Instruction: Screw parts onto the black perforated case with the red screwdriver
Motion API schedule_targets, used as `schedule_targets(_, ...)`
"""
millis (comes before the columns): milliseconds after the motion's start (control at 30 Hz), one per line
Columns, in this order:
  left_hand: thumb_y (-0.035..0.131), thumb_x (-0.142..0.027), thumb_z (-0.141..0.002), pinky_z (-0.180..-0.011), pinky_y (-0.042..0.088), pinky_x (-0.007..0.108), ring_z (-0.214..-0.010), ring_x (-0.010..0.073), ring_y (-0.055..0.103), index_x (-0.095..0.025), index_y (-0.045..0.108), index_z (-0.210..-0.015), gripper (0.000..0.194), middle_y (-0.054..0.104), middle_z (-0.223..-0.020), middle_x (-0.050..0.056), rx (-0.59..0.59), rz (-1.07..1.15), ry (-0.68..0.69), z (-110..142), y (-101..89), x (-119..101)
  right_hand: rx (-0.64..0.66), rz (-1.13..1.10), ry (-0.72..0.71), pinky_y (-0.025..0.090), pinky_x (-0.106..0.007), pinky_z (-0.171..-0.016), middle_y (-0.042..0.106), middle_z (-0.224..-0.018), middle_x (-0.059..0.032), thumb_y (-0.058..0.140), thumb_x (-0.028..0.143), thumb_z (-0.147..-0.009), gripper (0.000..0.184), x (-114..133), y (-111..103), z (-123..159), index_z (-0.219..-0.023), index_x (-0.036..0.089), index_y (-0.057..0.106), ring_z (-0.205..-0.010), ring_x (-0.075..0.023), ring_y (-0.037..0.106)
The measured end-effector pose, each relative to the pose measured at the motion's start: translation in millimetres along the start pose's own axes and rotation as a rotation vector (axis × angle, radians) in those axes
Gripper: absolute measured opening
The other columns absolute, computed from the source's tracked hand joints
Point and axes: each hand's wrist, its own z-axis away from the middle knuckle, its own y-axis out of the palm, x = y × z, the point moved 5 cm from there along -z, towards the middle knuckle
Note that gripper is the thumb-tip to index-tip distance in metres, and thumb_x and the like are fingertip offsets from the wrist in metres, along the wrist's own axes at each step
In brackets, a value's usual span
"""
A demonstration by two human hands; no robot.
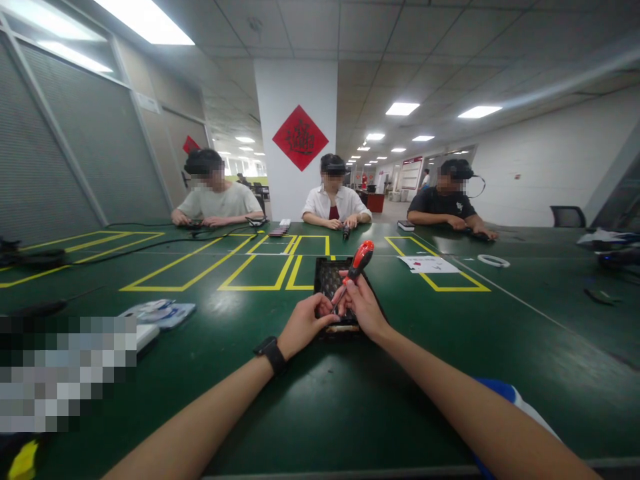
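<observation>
With work seemingly underway, the right hand (367,312) grasps a screwdriver (361,258) over a black tray (323,275); whether the left hand (305,325) grips anything, or what remains undone, is unclear.

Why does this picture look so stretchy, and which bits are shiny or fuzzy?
Head view: things near the edges look stretched, perhaps by a wide lens; head view: the big ceiling lamp glares white, and the green table has a pale sheen at right; head view: the red-and-black screwdriver is easy to see, but small details inside the black tray are too fuzzy to tell.
</observation>
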Motion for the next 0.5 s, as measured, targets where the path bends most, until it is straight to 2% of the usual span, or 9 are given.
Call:
schedule_targets(100, 0.062, -0.034, -0.072, -0.061, 0.040, 0.022, -0.064, 0.0118, 0.052, -0.015, 0.059, -0.074, 0.019, 0.060, -0.068, -0.001, 0.006, -0.008, -0.003, -0.3, -0.8, 1.5, 0.016, 0.007, -0.002, 0.042, -0.020, -0.047, 0.058, -0.067, 0.0027, 0.040, 0.042, -0.085, 0.035, -0.7, 0.4, 0.4, -0.113, 0.022, 0.039, -0.046, -0.0070, 0.051)
schedule_targets(300, 0.050, -0.031, -0.081, -0.071, 0.042, 0.026, -0.071, 0.0138, 0.057, -0.016, 0.064, -0.084, 0.021, 0.066, -0.079, 0.003, 0.087, 0.045, 0.041, 1.3, 0.6, -3.4, 0.009, 0.000, 0.011, 0.042, -0.020, -0.047, 0.058, -0.069, 0.0022, 0.037, 0.043, -0.086, 0.034, -1.8, -1.2, 0.1, -0.112, 0.021, 0.040, -0.046, -0.0070, 0.051)
schedule_targets(500, 0.060, -0.034, -0.073, -0.058, 0.040, 0.021, -0.061, 0.0111, 0.051, -0.015, 0.061, -0.080, 0.020, 0.060, -0.068, 0.000, 0.014, 0.034, 0.016, 0.8, -1.1, -1.6, -0.001, 0.013, 0.011, 0.042, -0.021, -0.047, 0.058, -0.068, 0.0026, 0.038, 0.042, -0.086, 0.031, 0.6, 1.0, 0.3, -0.110, 0.021, 0.040, -0.045, -0.0068, 0.051)
